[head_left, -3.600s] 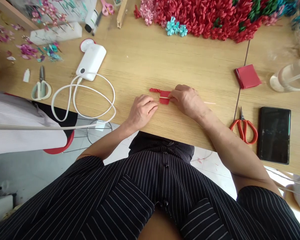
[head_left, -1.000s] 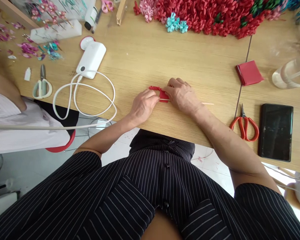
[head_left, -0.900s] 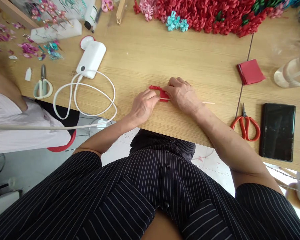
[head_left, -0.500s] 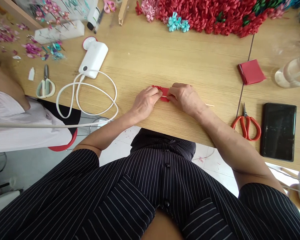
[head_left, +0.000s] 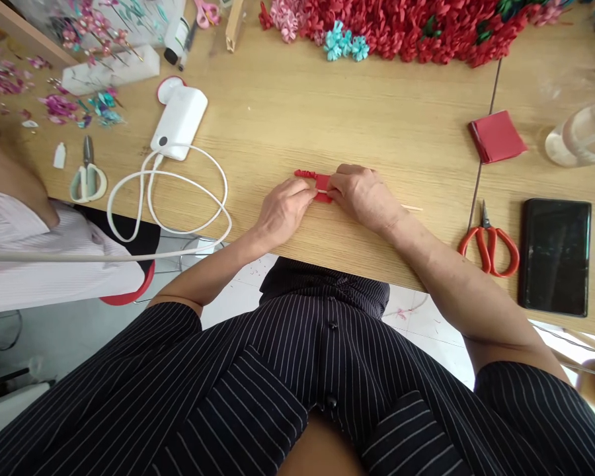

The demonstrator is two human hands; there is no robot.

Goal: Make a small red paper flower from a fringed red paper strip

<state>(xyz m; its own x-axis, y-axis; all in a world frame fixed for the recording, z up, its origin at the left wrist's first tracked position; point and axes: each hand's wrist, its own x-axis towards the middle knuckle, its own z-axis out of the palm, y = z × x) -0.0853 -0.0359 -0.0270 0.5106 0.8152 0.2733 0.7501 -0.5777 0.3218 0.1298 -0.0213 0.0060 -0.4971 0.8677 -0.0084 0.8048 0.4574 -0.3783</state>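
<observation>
Your left hand (head_left: 282,208) and right hand (head_left: 364,195) meeting near the table (head_left: 287,125) front edge, all fingertips pinched onto the red paper strip (head_left: 322,181) lying over a thin stick (head_left: 411,207), 1 red scissors (head_left: 490,241) rightward, paper flowers (head_left: 416,30) farthest.

Pretty sure this is a small craft workshop turning out handmade paper flowers. The long wooden surface (head_left: 287,125) has a huge heap of finished red flowers (head_left: 426,30) along the back and a few turquoise flowers (head_left: 344,45). There's also a stack of red paper squares (head_left: 496,135), red scissors (head_left: 488,241), white scissors (head_left: 86,178), a glue bottle (head_left: 174,39) and a foam block (head_left: 112,66) stuck with flower stems. A half-rolled red strip (head_left: 322,182) lies mid-surface, and another person's sleeve (head_left: 39,264) shows at the left, so it's a shared bench.
</observation>
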